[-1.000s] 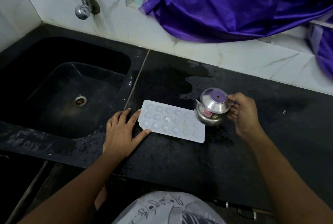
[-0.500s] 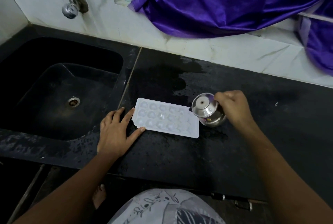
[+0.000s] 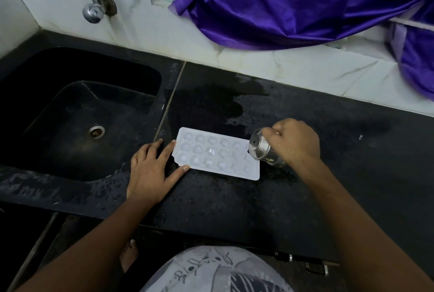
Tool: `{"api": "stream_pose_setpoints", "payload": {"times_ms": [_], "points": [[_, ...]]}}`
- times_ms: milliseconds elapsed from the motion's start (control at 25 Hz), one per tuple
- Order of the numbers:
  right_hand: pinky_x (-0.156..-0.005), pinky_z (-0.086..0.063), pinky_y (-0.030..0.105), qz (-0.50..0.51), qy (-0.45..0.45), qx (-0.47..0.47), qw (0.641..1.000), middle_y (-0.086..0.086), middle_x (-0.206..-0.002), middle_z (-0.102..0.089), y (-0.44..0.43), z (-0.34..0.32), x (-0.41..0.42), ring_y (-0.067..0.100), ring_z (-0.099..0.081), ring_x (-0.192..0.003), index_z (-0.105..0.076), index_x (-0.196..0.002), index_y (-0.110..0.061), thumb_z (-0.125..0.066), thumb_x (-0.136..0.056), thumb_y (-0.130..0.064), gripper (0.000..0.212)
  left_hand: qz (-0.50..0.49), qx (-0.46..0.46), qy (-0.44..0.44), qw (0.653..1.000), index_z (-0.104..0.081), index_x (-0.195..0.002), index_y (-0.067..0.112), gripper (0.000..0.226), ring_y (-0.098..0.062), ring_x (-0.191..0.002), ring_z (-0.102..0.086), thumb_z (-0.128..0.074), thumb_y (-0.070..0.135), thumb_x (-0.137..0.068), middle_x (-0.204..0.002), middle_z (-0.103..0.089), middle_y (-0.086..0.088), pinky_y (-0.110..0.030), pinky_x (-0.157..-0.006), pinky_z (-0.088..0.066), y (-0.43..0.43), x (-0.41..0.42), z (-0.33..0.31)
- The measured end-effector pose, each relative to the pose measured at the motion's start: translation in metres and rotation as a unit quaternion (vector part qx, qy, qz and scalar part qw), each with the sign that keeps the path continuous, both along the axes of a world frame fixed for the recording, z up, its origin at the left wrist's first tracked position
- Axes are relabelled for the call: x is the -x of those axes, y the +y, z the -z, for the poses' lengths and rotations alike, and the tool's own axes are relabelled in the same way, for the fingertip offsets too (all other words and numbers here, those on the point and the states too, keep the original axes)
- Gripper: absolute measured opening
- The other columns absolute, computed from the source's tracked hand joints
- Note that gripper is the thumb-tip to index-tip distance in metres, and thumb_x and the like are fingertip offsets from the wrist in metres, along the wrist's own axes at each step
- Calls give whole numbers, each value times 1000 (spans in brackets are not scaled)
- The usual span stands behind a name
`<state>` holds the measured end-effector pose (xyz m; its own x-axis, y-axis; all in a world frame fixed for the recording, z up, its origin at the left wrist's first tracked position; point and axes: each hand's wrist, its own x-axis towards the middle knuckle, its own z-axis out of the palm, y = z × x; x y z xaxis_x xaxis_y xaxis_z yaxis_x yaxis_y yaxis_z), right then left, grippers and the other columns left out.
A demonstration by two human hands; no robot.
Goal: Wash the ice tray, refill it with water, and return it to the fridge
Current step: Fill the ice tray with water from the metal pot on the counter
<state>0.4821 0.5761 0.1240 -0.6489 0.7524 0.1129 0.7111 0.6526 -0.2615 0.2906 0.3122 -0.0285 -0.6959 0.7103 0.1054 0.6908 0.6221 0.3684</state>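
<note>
Steel pot clamped in right hand, tipped over tray end; left hand flat, fingers spread, bracing tray. Risks: overshoot onto wet table; tray sliding.

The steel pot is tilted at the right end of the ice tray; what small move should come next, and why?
Probably tip the steel pot a little more, so water reaches the ice tray. The right hand holds it tilted over the tray's right end, and the left hand steadies the left end on the counter.
</note>
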Motion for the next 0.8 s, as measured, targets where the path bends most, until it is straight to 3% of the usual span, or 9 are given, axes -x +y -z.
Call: {"api": "stream_pose_setpoints", "payload": {"times_ms": [160,280,400,480,640,720,800], "points": [[-52,-33,29,12,37,33,999,6,-50,-52,8,1,-7,21,-46,-47,-55,-56,-6,-60,-91,-36,46,2,0,-1,1000,-41,-159,37,84,-33,-148,-33,-32,86,-92,-161,-44,-7,-56,-120,-30,1,0,0],[-58,-36,34,53,138,159,976,5,-51,-46,22,5,-25,20,-42,-50,-51,-54,-7,-62,-91,-29,45,4,2,-1,1000,-41,-159,36,85,-33,-149,-33,-32,86,-92,-161,-44,-8,-57,-120,-30,1,1,-1],[-57,-31,32,100,312,322,888,8,-56,-42,32,5,-41,20,-39,-55,-58,-64,-5,-65,-82,-24,27,0,1,-1,1000,-41,-159,36,84,-33,-148,-33,-32,86,-92,-161,-44,-8,-57,-120,-30,0,1,-1],[-48,-27,26,133,388,383,827,-1,-52,-41,33,3,-50,12,-35,-48,-55,-61,-11,-61,-79,-25,24,-2,1,0,1000,-41,-160,36,84,-33,-148,-32,-32,85,-92,-161,-43,-8,-56,-120,-29,-1,1,0],[-41,-17,21,133,474,442,750,-12,-44,-32,33,-5,-59,5,-23,-40,-46,-42,-23,-51,-87,-21,46,1,8,2,1000,-39,-160,36,84,-33,-149,-32,-32,84,-93,-162,-43,-8,-57,-120,-29,0,1,-1],[-40,-18,19,144,473,434,753,-12,-42,-32,30,-10,-58,4,-25,-38,-46,-43,-23,-51,-91,-17,49,1,10,2,1000,-39,-161,35,84,-33,-149,-31,-33,84,-93,-162,-43,-8,-57,-119,-29,1,0,-1],[-40,-23,18,156,439,400,790,-12,-42,-35,30,-11,-57,3,-29,-38,-47,-52,-21,-51,-95,-12,44,0,8,4,1000,-40,-160,35,83,-34,-148,-32,-35,83,-93,-161,-44,-9,-58,-119,-30,1,0,-1]]}}
